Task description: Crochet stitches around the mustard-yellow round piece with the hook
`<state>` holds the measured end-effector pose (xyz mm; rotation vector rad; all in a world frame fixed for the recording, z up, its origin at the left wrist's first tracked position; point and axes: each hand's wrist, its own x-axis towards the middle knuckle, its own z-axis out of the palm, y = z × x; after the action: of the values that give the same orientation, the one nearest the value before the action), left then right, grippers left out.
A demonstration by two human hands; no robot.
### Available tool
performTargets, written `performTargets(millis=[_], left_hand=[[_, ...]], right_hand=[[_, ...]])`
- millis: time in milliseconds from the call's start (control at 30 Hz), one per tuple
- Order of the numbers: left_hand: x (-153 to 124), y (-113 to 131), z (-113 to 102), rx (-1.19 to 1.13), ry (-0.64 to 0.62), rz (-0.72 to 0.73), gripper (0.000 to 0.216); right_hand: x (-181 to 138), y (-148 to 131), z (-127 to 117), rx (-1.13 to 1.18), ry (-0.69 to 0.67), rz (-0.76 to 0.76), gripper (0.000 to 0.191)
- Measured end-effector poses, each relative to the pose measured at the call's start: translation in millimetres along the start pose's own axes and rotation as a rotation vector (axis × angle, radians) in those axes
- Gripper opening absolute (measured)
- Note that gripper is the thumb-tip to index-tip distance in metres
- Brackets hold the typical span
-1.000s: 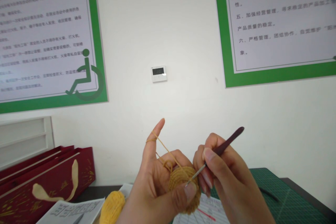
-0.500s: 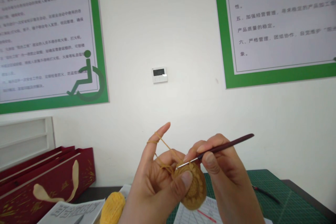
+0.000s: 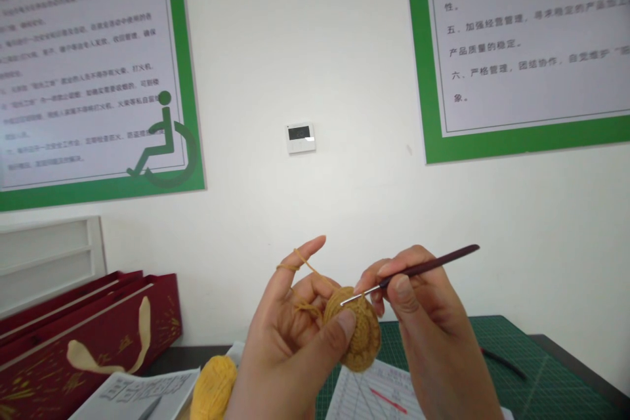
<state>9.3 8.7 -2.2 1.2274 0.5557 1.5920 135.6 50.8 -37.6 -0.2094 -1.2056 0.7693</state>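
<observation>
My left hand [image 3: 295, 335] pinches a round, mustard-brown crochet piece [image 3: 361, 341] between thumb and fingers. Its index finger points up, with mustard yarn [image 3: 309, 262] wrapped round it and running down to the piece. In my right hand [image 3: 428, 315] is a crochet hook [image 3: 438, 262] with a dark red handle and a silver shaft, held like a pen. The hook's tip lies over the upper face of the piece, close to the left thumb. Whether a loop sits on the hook is too small to tell.
A yellow yarn ball [image 3: 214, 387] lies left of my hands, beside printed papers [image 3: 132, 394] and dark red gift bags [image 3: 98, 341]. Under my hands are a green cutting mat [image 3: 506, 341] and a charted sheet [image 3: 374, 394]. A dark curved tool [image 3: 506, 362] rests on the mat.
The hook tip has shifted slightly right and up, from the piece's left edge onto its face. The crochet piece has risen a little and turned in the left fingers.
</observation>
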Motion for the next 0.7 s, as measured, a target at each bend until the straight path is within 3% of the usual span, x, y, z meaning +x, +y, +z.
performTargets(millis=[233,700], left_hand=[[0.6,-0.8,-3.1,0.010,0.015,-0.009,0.071],[1.2,-1.0,-3.3,0.022,0.095,-0.029,0.064]], right_hand=[[0.3,0.6,-1.0,0.044,0.004,-0.003,0.016],[7.7,1.6,-12.1,-0.122,-0.082,-0.252,0.010]])
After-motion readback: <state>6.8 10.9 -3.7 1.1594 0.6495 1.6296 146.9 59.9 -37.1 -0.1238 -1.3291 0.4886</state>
